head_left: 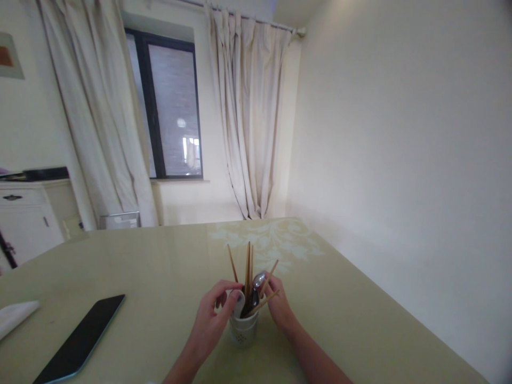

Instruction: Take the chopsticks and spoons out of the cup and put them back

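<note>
Both hands are in at the small white cylindrical utensil holder, which stands upright on the pale green glossy table, near the front edge and just right of centre. The left hand comes in from the left side, fingers curled over the holder's rim, thumb and forefinger closing on a pale, rounded utensil end at the mouth of the cup (it looks like a light spoon handle, though the detail is too small to be sure). The right hand is pressed against the opposite side, fingers bent inward and touching the thin wooden chopsticks and the shiny metal spoon that poke out of the top. So the holder sits right between the two hands, flanked on both sides, with its lower body visible below the fingers. The chopsticks fan upward and outward, one leaning left, a couple near upright, two slanting right across the right hand's fingers. Well off to the left, a flat black tablet with a light edge lies on the table, and past it a white folded cloth at the far left edge.
</note>
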Tool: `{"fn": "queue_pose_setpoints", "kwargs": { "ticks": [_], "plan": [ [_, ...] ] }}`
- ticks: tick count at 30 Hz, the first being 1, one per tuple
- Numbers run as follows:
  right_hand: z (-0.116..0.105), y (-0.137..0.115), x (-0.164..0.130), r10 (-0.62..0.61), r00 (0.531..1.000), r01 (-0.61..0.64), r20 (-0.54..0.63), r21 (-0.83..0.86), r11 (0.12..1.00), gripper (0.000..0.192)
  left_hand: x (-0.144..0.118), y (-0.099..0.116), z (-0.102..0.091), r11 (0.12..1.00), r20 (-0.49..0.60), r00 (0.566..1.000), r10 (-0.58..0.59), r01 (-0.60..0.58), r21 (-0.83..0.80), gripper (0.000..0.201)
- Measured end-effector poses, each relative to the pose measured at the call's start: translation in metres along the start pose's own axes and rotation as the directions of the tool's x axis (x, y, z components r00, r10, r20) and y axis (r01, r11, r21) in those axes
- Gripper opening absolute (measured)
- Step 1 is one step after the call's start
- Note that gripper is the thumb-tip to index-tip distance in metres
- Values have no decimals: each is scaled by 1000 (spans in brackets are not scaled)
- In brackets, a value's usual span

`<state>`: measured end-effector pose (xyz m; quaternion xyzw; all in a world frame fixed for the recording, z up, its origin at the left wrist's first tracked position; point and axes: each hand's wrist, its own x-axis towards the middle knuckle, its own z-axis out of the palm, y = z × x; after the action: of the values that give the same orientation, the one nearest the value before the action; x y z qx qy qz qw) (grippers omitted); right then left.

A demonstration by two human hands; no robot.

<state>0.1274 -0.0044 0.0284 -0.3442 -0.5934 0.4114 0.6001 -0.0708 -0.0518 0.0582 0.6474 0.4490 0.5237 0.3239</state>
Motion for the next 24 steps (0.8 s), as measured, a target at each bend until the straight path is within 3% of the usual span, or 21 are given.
{"fn": "queue_pose_setpoints", "kwargs": {
  "ticks": [5,8,12,16,18,21,24],
  "plan": [
    [2,6,-2,18,996,-15,-90,25,1000,72,-1,-3,3,996,14,996,87,-88,5,37],
    [2,5,-6,-36,989,41,-141,32,999,83,-3,-6,5,995,-29,995,94,-93,43,34],
    [-3,-3,-15,-245,967,241,-65,-70,968,89,-4,-7,6,994,-120,988,95,-88,63,36],
    [-4,-5,-21,-371,927,375,51,-154,914,110,-5,-9,8,997,-73,995,69,-67,26,42],
    [-1,-5,-21,-378,924,381,58,-219,898,99,-6,-10,9,998,-50,997,67,-67,3,44],
    [5,-7,-21,-321,946,321,44,-262,910,64,-8,-11,11,997,9,997,77,-77,-27,43],
    [9,-11,-18,-243,970,243,31,-244,939,54,-10,-10,15,993,69,992,103,-99,-63,42]
  ]
}}
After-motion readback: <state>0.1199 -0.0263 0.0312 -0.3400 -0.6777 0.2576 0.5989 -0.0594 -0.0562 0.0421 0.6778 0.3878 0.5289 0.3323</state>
